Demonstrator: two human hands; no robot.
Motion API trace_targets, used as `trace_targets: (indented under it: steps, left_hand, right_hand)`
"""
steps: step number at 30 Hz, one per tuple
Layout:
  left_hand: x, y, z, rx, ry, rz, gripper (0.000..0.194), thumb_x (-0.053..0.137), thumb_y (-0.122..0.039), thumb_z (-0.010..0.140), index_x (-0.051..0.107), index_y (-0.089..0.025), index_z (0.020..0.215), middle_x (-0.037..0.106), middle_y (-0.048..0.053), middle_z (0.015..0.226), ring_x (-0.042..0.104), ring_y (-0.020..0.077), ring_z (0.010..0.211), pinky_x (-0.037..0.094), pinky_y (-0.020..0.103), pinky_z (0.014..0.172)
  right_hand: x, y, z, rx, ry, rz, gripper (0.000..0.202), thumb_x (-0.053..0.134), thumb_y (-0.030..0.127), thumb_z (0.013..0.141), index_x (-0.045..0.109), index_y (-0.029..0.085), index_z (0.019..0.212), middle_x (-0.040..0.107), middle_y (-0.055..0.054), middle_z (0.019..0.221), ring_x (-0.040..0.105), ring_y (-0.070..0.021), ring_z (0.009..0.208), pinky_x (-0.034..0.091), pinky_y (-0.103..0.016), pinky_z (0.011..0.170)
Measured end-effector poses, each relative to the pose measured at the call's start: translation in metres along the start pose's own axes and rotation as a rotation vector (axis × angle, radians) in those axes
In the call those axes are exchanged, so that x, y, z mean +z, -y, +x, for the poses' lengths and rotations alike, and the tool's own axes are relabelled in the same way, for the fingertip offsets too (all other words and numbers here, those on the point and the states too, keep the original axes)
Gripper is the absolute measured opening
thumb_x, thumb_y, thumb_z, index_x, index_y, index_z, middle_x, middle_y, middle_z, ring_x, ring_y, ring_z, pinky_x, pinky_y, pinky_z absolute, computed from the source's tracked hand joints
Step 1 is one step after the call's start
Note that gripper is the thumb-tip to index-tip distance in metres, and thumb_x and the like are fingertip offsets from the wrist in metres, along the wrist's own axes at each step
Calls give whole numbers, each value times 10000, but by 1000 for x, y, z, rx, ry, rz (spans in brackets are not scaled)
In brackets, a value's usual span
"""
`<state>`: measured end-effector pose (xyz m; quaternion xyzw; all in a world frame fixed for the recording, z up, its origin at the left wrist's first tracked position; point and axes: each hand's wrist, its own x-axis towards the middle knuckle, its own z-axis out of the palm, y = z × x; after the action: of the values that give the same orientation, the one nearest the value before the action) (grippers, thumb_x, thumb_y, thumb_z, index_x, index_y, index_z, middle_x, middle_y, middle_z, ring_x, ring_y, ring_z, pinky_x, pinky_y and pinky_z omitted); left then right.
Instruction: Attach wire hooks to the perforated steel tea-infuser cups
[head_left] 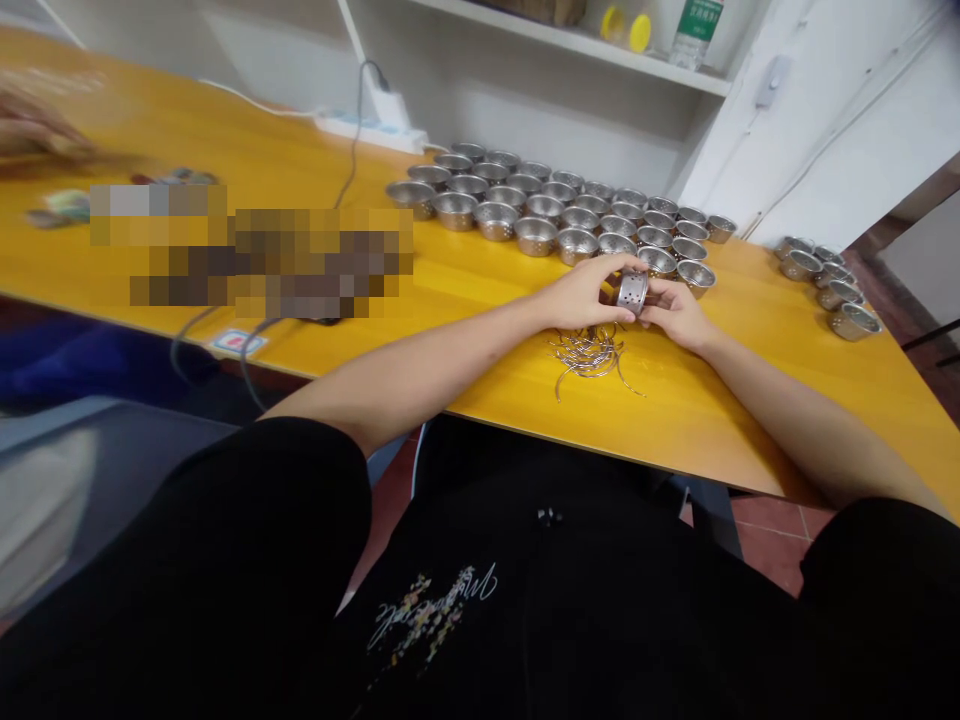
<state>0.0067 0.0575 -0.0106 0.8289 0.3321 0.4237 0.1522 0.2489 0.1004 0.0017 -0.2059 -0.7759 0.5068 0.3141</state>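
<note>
Between my two hands is a small perforated metal cup (pixel 632 292), tipped on its side above the yellow table (pixel 480 370). The fingers and thumb of my left hand (pixel 589 292) are wrapped round its left side. My right hand (pixel 679 312) pinches its right side with the fingertips. Just below my left hand a loose pile of thin curved metal wires (pixel 589 355) lies on the table. Behind my hands stand rows of similar metal cups (pixel 536 235), upright and close together.
Several more metal cups (pixel 856 321) stand at the right. A power strip (pixel 371 132) with cables lies at the back. At the far left another person's hand (pixel 34 130) is near small items. A shelf (pixel 585 45) holds a bottle (pixel 696 32).
</note>
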Motion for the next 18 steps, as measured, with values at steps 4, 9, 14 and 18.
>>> trace_targets:
  steps: [4, 9, 14, 18]
  left_hand:
    - [1, -4, 0, 10, -8, -14, 740, 883, -452, 852, 694, -259, 1540, 755, 158, 1599, 725, 399, 1469, 544, 609, 1316]
    - [-2, -3, 1, 6, -10, -24, 770, 891, -422, 842, 674, -288, 1570, 734, 148, 1632, 720, 393, 1472, 567, 602, 1288]
    - [-7, -2, 1, -19, -44, -15, 763, 884, -423, 851, 666, -273, 1567, 726, 154, 1635, 713, 396, 1471, 563, 606, 1300]
    - [-10, -10, 0, -59, -48, -18, 788, 883, -427, 850, 662, -241, 1584, 703, 175, 1662, 688, 421, 1488, 573, 624, 1290]
  right_hand:
    - [-4, 1, 0, 16, 13, 6, 195, 864, 292, 708, 777, 220, 866, 726, 12, 744, 529, -146, 649, 464, -291, 612]
    - [-7, -4, 0, -4, 7, 38, 172, 816, 250, 688, 719, 233, 829, 702, 27, 735, 500, -130, 625, 431, -281, 588]
    - [-10, -16, 2, -51, -109, 62, 299, 942, 315, 797, 657, 258, 870, 710, 26, 809, 526, -114, 574, 456, -289, 547]
    - [-14, -28, 7, -67, -308, 27, 479, 1056, 539, 829, 684, 294, 1005, 737, -2, 939, 619, -149, 635, 598, -339, 575]
